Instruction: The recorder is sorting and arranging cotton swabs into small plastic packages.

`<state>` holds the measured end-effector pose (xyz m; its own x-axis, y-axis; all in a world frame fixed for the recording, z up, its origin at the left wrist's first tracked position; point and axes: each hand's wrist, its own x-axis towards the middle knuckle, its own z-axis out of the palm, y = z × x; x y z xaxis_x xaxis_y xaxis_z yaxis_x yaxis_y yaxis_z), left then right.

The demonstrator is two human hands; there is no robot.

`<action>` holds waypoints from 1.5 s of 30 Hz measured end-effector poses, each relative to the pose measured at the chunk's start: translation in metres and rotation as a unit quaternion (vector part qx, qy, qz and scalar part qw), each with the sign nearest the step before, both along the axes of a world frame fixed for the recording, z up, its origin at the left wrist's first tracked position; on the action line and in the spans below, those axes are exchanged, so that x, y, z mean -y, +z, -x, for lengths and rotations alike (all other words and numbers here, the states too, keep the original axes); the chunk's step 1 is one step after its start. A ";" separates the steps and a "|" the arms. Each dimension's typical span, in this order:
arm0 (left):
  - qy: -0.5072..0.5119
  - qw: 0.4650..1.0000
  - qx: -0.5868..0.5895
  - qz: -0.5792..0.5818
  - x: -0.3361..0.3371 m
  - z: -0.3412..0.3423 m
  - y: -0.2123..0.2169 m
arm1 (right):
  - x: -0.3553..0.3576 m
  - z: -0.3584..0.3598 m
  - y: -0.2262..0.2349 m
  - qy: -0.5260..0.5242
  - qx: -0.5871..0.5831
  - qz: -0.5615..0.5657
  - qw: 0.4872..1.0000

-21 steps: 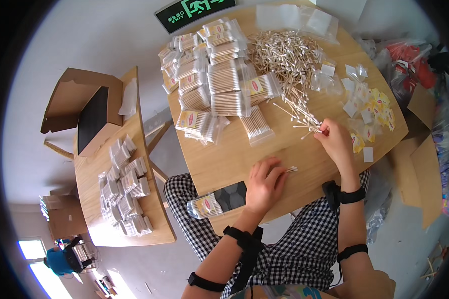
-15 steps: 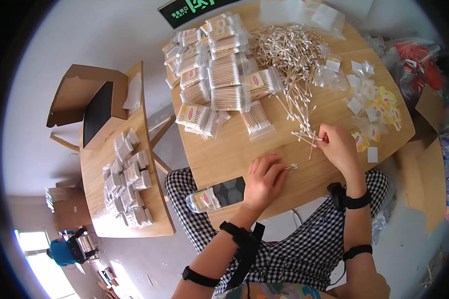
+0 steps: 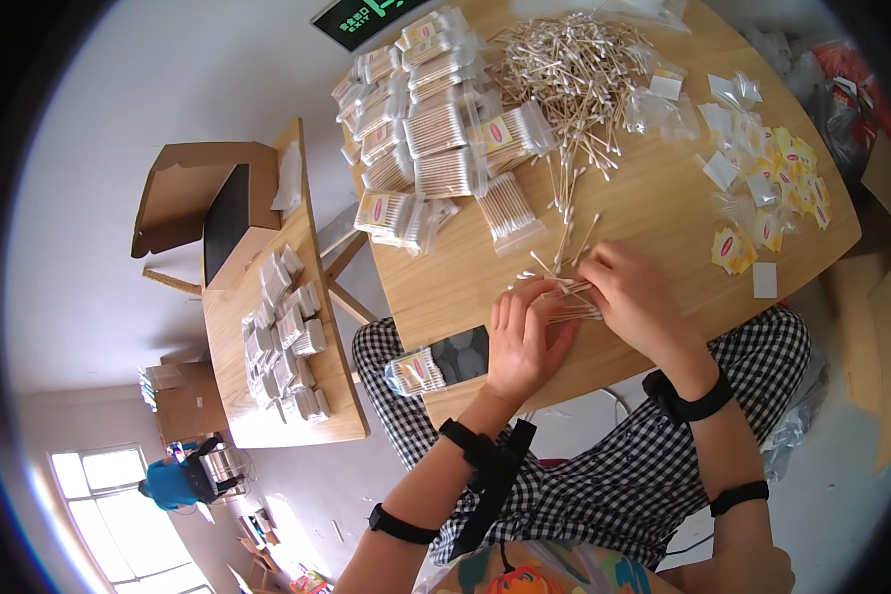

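Observation:
Both my hands meet near the table's front edge around a small bundle of cotton swabs (image 3: 576,311). My left hand (image 3: 525,342) is closed on the bundle from the left. From the other side, the fingers of my right hand (image 3: 636,299) pinch swabs at the bundle's upper end. A few loose swabs (image 3: 567,243) lie just beyond my fingertips, trailing from a big heap of swabs (image 3: 569,79). Left of the heap, clear bags filled with swabs (image 3: 436,129) are stacked in rows. One filled bag (image 3: 510,210) lies apart, nearer to me.
Clear empty bags (image 3: 668,114), yellow cards (image 3: 792,173) and a white card (image 3: 764,280) lie at the right. A swab pack (image 3: 418,374) touches a dark flat object (image 3: 462,354) at front left. Another table (image 3: 342,406) holds bagged packs and an open cardboard box (image 3: 243,233).
My right hand has moved left and nearer to me, bringing swabs against those in my left hand. The hands were apart before. The whole view has shifted slightly.

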<state>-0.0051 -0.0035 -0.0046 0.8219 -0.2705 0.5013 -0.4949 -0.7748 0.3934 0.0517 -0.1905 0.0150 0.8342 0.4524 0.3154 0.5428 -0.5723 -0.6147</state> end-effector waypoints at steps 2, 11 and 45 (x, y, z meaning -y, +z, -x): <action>0.030 0.999 -0.015 0.018 0.000 0.001 -0.004 | -0.002 0.002 -0.002 0.003 -0.012 -0.005 1.000; 0.039 0.996 -0.082 0.024 0.005 -0.005 0.001 | -0.002 -0.007 -0.001 0.030 -0.008 -0.016 0.999; 0.087 0.991 -0.054 0.092 -0.002 0.000 -0.001 | 0.042 -0.041 -0.008 -0.051 0.078 -0.002 0.996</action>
<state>-0.0053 -0.0013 -0.0054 0.8992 -0.0327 0.4363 -0.3086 -0.7543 0.5795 0.0924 -0.2328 0.0069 0.8162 0.3668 0.4463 0.5714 -0.6263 -0.5303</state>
